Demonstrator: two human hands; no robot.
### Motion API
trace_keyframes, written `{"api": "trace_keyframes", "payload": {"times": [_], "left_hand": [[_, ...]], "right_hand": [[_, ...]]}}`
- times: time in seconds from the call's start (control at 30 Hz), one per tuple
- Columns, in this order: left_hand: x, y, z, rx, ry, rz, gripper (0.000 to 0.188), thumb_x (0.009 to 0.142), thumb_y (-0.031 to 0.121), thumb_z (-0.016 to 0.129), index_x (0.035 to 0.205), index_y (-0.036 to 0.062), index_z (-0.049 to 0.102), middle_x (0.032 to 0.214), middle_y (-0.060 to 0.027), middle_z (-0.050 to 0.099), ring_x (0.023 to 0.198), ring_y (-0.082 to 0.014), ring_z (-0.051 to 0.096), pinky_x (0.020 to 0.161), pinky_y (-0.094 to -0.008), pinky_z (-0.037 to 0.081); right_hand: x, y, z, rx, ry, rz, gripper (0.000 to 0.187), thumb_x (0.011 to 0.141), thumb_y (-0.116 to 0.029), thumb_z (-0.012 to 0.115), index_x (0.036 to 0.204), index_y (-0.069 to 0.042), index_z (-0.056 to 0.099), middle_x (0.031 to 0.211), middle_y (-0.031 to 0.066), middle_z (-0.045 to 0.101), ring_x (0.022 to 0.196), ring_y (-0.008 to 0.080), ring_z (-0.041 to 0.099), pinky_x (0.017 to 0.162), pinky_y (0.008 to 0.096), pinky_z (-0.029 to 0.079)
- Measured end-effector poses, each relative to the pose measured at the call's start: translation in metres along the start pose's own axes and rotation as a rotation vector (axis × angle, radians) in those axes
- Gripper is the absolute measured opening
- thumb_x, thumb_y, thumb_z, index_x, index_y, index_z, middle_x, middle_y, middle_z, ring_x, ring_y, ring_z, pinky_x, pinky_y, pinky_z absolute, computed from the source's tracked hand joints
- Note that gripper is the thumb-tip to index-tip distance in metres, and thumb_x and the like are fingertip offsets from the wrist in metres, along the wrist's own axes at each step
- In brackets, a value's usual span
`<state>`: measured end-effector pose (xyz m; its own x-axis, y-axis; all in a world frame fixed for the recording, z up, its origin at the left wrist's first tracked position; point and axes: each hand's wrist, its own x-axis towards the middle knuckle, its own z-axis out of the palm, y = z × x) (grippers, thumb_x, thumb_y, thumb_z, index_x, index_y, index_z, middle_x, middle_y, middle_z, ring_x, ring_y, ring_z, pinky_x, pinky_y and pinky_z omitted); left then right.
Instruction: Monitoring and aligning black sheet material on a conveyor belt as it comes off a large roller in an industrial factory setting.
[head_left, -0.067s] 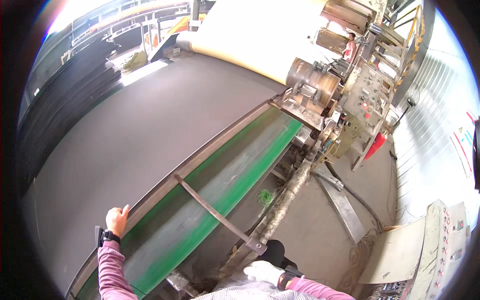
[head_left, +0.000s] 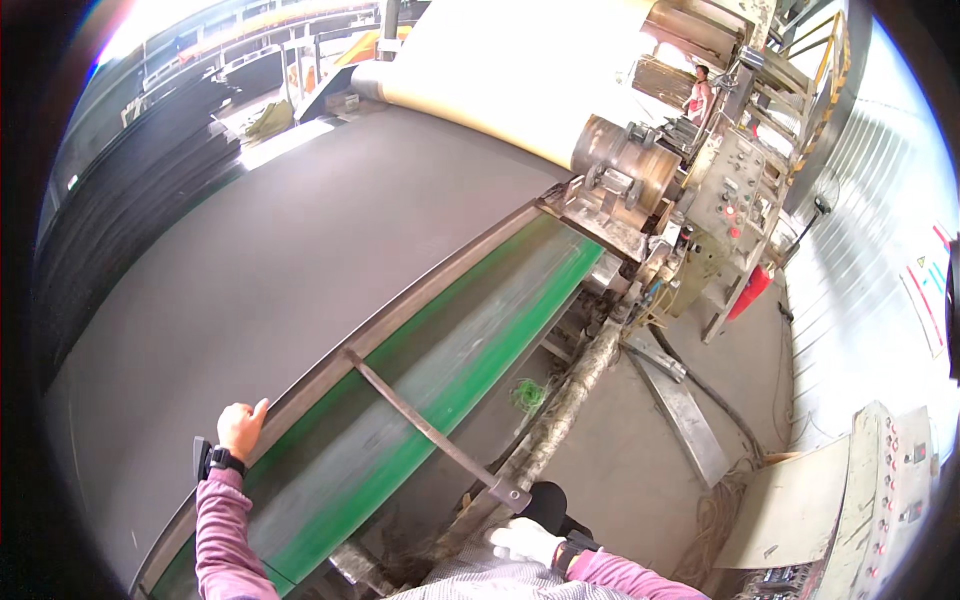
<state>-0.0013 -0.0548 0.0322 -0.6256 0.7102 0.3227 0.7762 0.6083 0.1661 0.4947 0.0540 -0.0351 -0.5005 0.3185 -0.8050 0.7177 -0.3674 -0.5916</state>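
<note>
My left hand is closed over the metal rail along the near side of a wide dark sheet, thumb pointing forward; its curled fingers are partly hidden. A dark band with a small device sits on that wrist. Close to my waist, my right hand looks white, with its fingers loosely curled and nothing visible in them. It lies against a checked garment, just below the end of a metal rod. That rod crosses a green-edged belt from the rail.
A bright roller spans the far end beside a rusty drum. A control panel stands behind it, with another person farther back. An electrical cabinet is at lower right. A metal plate and hose occupy the floor.
My left hand has shifted slightly right and forward along the rail. The right hand stays almost in place.
</note>
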Motion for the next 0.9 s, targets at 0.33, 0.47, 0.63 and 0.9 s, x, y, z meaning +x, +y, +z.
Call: {"api": "trace_keyframes", "payload": {"times": [0.33,0.47,0.63,0.9], "left_hand": [[0.088,0.101,0.03,-0.331,-0.402,-0.043,0.054,0.083,0.051,0.049,0.09,-0.0005,0.063,0.095,-0.0234,0.059,0.092,-0.0342,0.058,0.081,-0.037,0.045],[0.083,0.096,0.044,-0.908,-0.523,-0.013,0.062,0.088,0.043,0.046,0.135,0.0039,0.034,0.137,-0.0162,0.038,0.127,-0.0264,0.037,0.102,-0.0305,0.031],[0.02,-0.035,0.051,0.165,-0.3,0.322,0.041,0.086,0.017,0.046,0.127,0.0136,0.044,0.13,-0.016,0.044,0.119,-0.0407,0.04,0.097,-0.0447,0.038],[-0.112,-0.208,-0.022,0.402,-0.538,-0.149,0.043,0.086,0.009,0.04,0.129,0.006,0.038,0.108,-0.0197,0.058,0.104,-0.0339,0.054,0.083,-0.0411,0.047]], "right_hand": [[0.003,-0.005,-0.004,0.21,-0.021,0.057,0.033,0.078,-0.032,0.063,0.071,0.0,0.064,0.059,0.0045,0.058,0.046,0.0108,0.048,0.044,0.0239,0.039],[0.01,-0.005,0.0,0.146,0.019,0.077,0.036,0.078,-0.033,0.063,0.068,0.001,0.064,0.055,0.0048,0.057,0.046,0.0115,0.049,0.043,0.0244,0.039],[-0.006,0.002,0.005,0.208,0.06,-0.006,0.025,0.083,-0.023,0.059,0.088,0.002,0.061,0.069,0.0068,0.06,0.046,0.0092,0.046,0.041,0.0227,0.037],[0.003,0.027,0.001,0.261,0.002,-0.084,0.026,0.084,-0.023,0.059,0.086,0.003,0.061,0.072,0.0117,0.062,0.045,0.0103,0.047,0.041,0.0244,0.037]]}}
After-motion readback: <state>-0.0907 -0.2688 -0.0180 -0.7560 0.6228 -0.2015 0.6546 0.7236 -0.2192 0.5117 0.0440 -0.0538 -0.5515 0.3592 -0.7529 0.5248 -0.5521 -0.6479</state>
